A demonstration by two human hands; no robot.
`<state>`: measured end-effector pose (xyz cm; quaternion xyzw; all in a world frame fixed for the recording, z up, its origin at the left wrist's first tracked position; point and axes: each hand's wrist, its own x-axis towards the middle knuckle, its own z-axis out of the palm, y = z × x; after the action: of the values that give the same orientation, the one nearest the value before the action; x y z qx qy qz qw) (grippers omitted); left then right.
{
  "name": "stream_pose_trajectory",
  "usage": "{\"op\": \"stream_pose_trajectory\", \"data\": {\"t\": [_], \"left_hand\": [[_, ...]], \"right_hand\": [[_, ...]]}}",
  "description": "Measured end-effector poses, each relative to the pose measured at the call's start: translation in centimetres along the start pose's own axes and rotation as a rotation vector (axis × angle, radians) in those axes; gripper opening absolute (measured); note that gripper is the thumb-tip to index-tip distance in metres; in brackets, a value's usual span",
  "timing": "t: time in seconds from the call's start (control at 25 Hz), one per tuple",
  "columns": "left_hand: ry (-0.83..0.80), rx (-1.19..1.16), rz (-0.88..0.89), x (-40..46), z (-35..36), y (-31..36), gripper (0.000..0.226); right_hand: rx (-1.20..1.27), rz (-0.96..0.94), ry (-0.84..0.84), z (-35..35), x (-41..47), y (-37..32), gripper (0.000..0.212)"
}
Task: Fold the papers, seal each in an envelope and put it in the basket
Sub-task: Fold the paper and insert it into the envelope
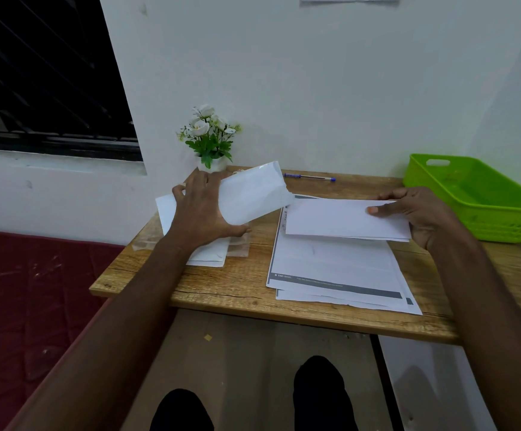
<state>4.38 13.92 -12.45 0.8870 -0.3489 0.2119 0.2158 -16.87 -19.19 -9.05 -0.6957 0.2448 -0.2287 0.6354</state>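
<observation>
My left hand point(200, 209) grips a white envelope point(254, 197), lifted and tilted over the table's left part, above a small pile of envelopes point(209, 258). My right hand point(421, 213) holds a folded white paper point(340, 220) by its right end, thumb on top, just above a stack of printed sheets point(334, 275). The envelope's right end nearly meets the folded paper's left end. A green plastic basket point(483, 213) stands at the table's right side, with nothing visible inside it.
A blue pen point(310, 176) lies near the table's far edge. A small pot of white flowers point(211, 138) stands at the back left against the wall. The wooden table point(237, 287) is small; a red mattress point(35, 290) lies to its left.
</observation>
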Motion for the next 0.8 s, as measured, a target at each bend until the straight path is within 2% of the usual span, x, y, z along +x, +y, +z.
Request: {"op": "stream_pose_trajectory", "data": {"t": [0.12, 0.44, 0.64, 0.8], "left_hand": [[-0.01, -0.009, 0.028, 0.01, 0.02, -0.08, 0.117], [-0.047, -0.039, 0.118, -0.31, -0.31, 0.32, 0.114], [-0.029, -0.044, 0.15, -0.45, -0.29, 0.36, 0.113], [-0.018, -0.065, 0.162, -0.45, -0.36, 0.46, 0.114]], "right_hand": [[0.034, -0.034, 0.116, -0.41, 0.24, -0.05, 0.035], [0.118, -0.08, 0.21, -0.32, 0.3, -0.22, 0.043], [0.132, -0.074, 0.173, -0.22, 0.24, -0.02, 0.043], [0.089, -0.048, 0.104, 0.14, 0.18, -0.08, 0.025]]}}
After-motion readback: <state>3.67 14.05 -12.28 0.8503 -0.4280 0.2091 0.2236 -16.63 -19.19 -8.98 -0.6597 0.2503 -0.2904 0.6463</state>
